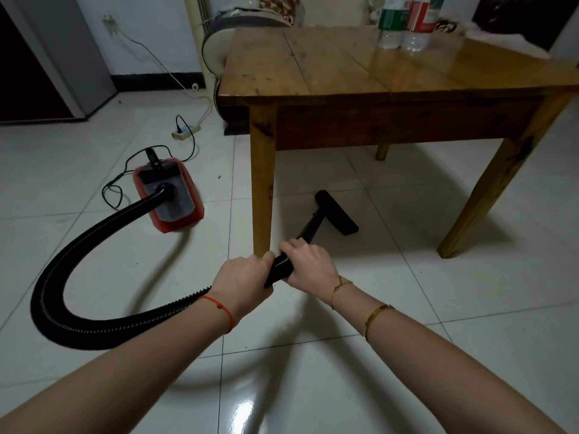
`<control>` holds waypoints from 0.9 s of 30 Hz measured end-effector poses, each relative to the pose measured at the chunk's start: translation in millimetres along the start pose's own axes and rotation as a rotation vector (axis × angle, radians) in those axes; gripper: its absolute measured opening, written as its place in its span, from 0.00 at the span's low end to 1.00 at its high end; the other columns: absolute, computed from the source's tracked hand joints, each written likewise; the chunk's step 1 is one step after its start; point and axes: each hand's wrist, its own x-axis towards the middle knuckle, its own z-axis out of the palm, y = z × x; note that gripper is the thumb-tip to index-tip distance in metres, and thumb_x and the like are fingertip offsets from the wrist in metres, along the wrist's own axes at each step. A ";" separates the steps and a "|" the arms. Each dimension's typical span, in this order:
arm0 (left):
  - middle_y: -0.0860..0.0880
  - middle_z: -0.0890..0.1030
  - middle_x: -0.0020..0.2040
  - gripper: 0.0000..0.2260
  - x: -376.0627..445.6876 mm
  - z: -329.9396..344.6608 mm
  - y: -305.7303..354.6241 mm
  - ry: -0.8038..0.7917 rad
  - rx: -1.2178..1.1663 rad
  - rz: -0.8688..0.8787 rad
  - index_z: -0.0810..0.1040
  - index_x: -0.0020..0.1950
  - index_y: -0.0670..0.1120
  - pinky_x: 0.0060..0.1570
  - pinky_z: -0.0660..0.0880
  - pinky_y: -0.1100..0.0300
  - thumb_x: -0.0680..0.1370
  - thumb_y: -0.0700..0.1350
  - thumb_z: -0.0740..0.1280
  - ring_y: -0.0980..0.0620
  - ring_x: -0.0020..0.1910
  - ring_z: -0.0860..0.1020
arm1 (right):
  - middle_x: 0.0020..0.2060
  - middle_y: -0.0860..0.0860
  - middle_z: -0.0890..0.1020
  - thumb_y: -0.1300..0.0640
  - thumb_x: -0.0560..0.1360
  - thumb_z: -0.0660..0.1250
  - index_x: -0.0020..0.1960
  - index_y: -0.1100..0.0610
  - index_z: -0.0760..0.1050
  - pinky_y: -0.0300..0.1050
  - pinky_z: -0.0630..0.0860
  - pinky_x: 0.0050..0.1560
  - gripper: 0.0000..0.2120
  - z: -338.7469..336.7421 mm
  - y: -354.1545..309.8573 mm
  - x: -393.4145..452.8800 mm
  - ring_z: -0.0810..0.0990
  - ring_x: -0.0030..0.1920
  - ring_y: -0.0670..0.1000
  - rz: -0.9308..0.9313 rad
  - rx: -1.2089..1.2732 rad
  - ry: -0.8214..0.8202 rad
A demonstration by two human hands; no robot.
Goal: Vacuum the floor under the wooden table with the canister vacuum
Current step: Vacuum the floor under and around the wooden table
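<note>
A red canister vacuum (178, 198) sits on the white tile floor left of the wooden table (313, 73). Its black ribbed hose (62, 267) loops round to my hands. My left hand (242, 283) grips the hose end, and my right hand (308, 261) grips the black wand (308, 228) just ahead of it. The wand runs forward past the table's near left leg (262, 183). Its flat black floor head (336, 213) rests on the tiles under the table's front edge.
Two plastic bottles (404, 23) stand on the table's far side. A power strip (185, 132) with the vacuum's black cord (116, 183) lies on the floor beyond the canister. A cushioned seat (216, 48) stands behind the table. The right front leg (495, 183) slants to the floor.
</note>
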 end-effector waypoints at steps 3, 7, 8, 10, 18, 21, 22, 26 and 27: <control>0.50 0.75 0.40 0.09 20.2 -6.6 14.2 -0.012 -0.037 0.023 0.68 0.59 0.48 0.34 0.69 0.59 0.79 0.47 0.60 0.50 0.34 0.73 | 0.52 0.53 0.78 0.52 0.73 0.66 0.55 0.54 0.69 0.47 0.76 0.42 0.13 -4.8 22.8 -0.1 0.77 0.54 0.56 0.054 0.006 -0.007; 0.49 0.80 0.45 0.10 49.4 -24.6 39.9 -0.061 -0.116 0.065 0.69 0.58 0.47 0.35 0.73 0.57 0.79 0.47 0.61 0.47 0.40 0.80 | 0.51 0.52 0.76 0.55 0.72 0.66 0.52 0.54 0.68 0.46 0.73 0.38 0.11 -21.8 61.1 -3.7 0.75 0.55 0.55 0.123 0.024 -0.046; 0.48 0.80 0.46 0.10 55.8 -31.9 46.3 -0.076 -0.138 0.069 0.69 0.58 0.47 0.36 0.73 0.56 0.78 0.47 0.61 0.47 0.41 0.80 | 0.51 0.52 0.76 0.56 0.72 0.66 0.51 0.54 0.68 0.47 0.75 0.39 0.10 -28.2 70.2 -4.2 0.74 0.56 0.55 0.135 0.042 -0.063; 0.47 0.80 0.47 0.10 67.7 -47.4 56.6 -0.111 -0.174 0.076 0.69 0.58 0.46 0.36 0.72 0.57 0.78 0.47 0.61 0.46 0.43 0.80 | 0.51 0.52 0.75 0.57 0.72 0.66 0.51 0.54 0.69 0.49 0.76 0.42 0.10 -42.9 86.3 -4.6 0.73 0.57 0.54 0.156 0.102 -0.108; 0.46 0.80 0.51 0.12 91.4 -127.9 64.8 -0.268 -0.262 0.039 0.71 0.59 0.45 0.39 0.67 0.58 0.78 0.47 0.62 0.44 0.49 0.80 | 0.51 0.53 0.73 0.60 0.71 0.67 0.48 0.53 0.68 0.60 0.76 0.48 0.10 -112.2 108.2 13.1 0.71 0.58 0.57 0.165 0.380 -0.326; 0.45 0.80 0.51 0.12 89.8 -159.0 47.6 -0.330 -0.271 0.011 0.70 0.59 0.44 0.39 0.67 0.58 0.77 0.47 0.61 0.44 0.49 0.80 | 0.49 0.54 0.73 0.60 0.71 0.67 0.48 0.55 0.69 0.55 0.75 0.48 0.08 -139.5 91.4 26.4 0.72 0.57 0.59 0.135 0.459 -0.361; 0.45 0.80 0.50 0.12 88.4 -167.6 40.2 -0.350 -0.270 0.009 0.70 0.59 0.44 0.39 0.68 0.57 0.78 0.47 0.61 0.43 0.48 0.80 | 0.50 0.55 0.74 0.60 0.71 0.67 0.48 0.57 0.70 0.52 0.73 0.49 0.08 -146.4 83.8 30.6 0.72 0.58 0.60 0.124 0.480 -0.358; 0.45 0.79 0.49 0.13 74.6 -192.9 12.2 -0.429 -0.245 0.009 0.69 0.60 0.44 0.38 0.69 0.57 0.78 0.48 0.61 0.43 0.46 0.80 | 0.49 0.55 0.74 0.62 0.71 0.67 0.48 0.60 0.72 0.53 0.76 0.46 0.08 -171.0 49.8 41.4 0.72 0.57 0.57 0.091 0.560 -0.379; 0.45 0.79 0.48 0.14 69.5 -197.7 6.4 -0.452 -0.242 0.007 0.69 0.60 0.44 0.38 0.69 0.57 0.78 0.49 0.61 0.43 0.45 0.80 | 0.48 0.55 0.74 0.63 0.70 0.67 0.48 0.61 0.73 0.54 0.76 0.45 0.07 -176.3 41.5 42.1 0.72 0.55 0.56 0.077 0.572 -0.385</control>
